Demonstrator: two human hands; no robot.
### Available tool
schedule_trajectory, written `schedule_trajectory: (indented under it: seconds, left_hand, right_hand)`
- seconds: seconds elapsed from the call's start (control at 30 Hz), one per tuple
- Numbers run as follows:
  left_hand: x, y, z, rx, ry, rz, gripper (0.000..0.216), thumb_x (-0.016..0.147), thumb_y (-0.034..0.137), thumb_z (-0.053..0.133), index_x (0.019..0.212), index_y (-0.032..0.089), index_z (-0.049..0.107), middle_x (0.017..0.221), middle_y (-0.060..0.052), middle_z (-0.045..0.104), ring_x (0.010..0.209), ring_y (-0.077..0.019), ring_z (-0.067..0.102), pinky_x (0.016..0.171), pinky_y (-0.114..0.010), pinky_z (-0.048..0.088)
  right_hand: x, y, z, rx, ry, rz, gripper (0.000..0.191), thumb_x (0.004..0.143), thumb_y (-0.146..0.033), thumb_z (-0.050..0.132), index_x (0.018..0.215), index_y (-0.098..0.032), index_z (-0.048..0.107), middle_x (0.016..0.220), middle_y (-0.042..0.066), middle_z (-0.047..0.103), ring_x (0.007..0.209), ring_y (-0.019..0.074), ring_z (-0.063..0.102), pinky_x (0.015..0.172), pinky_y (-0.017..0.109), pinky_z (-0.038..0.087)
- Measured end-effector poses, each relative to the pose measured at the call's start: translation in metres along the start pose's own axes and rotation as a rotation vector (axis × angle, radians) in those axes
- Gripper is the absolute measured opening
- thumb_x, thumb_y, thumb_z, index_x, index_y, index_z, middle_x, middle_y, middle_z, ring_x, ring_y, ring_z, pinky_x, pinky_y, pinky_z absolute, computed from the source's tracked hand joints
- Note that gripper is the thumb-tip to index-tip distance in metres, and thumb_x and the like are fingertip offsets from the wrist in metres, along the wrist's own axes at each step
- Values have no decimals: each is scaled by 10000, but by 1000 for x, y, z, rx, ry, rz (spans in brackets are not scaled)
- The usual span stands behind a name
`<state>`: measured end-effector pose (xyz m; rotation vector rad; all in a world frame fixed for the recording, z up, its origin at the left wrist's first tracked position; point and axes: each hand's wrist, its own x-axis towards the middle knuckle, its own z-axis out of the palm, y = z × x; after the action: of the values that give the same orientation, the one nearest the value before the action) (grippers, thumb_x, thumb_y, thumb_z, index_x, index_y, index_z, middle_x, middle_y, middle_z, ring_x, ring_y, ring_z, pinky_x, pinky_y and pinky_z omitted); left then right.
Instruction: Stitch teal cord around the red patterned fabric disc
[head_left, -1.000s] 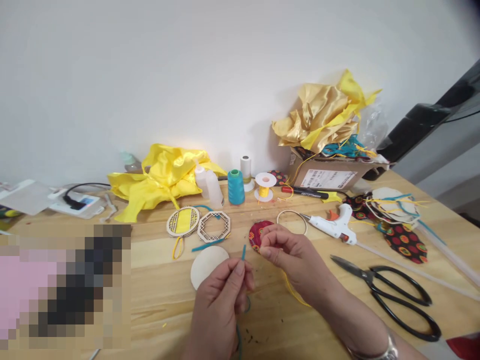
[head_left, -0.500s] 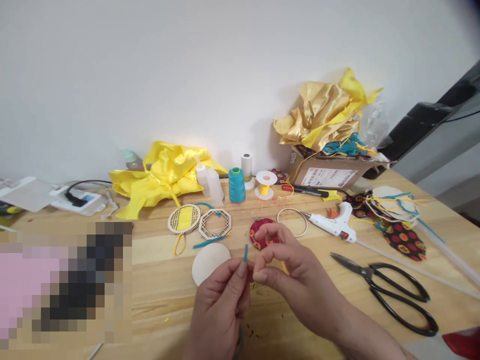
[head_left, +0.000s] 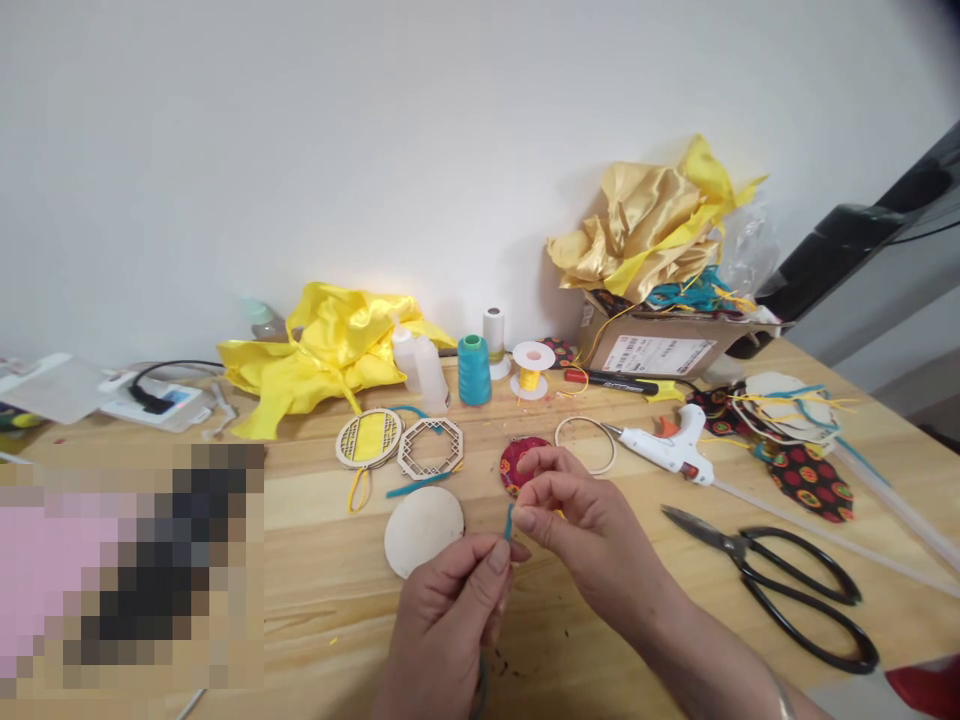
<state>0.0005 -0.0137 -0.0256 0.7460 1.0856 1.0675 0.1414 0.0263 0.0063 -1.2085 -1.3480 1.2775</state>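
Note:
My left hand (head_left: 448,615) pinches a thin teal cord (head_left: 509,522) between thumb and forefinger, low in the middle of the wooden table (head_left: 315,560). My right hand (head_left: 581,520) meets it from the right, and its fingertips close on the cord's upper end. Just behind my right hand lies a red patterned fabric disc (head_left: 517,462). A plain round wooden disc (head_left: 424,528) lies left of my hands. Part of the cord trails down behind my left hand.
Black scissors (head_left: 787,590) and a white glue gun (head_left: 667,450) lie at the right. Two wooden lattice frames (head_left: 401,445), a wooden ring (head_left: 585,443), a teal thread spool (head_left: 472,370), yellow cloth (head_left: 330,355) and a cardboard box (head_left: 660,345) stand behind. A blurred patch covers the lower left.
My right hand has come down from the red disc and closed its fingertips on the tip of the teal cord. My left hand has shifted a little down and right with the cord.

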Motion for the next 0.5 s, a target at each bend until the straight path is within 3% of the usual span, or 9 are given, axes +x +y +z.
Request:
schedule_trajectory:
  seconds: [0.13,0.3,0.5]
  left_hand:
    - [-1,0,1,33,13,1,263,760,402,676,759,142,716,483,52,416,444,-64,327,437,-220,216]
    - [0,3,2,23,30,11,264,752,410,682,754,148,716,493,46,434,454,-65,330,447,-221,216]
    - [1,-1,0,29,-10,32,251,779,395,659,752,150,707,495,53,414,456,-68,321,445,-218,223]
  right_hand:
    - [1,1,0,11,19,7,146,772,-266,618,652,-187,642,981,49,551,1000,199,518,933,359,362]
    - [-1,6,-5,88,149,59,231,844,-365,549,789,-206,708,997,47,623,968,189,550,886,329,397]
    - [-10,9,-3,249,-34,257,171,698,-379,721,767,-226,753,944,36,640,997,203,532,907,333,364]
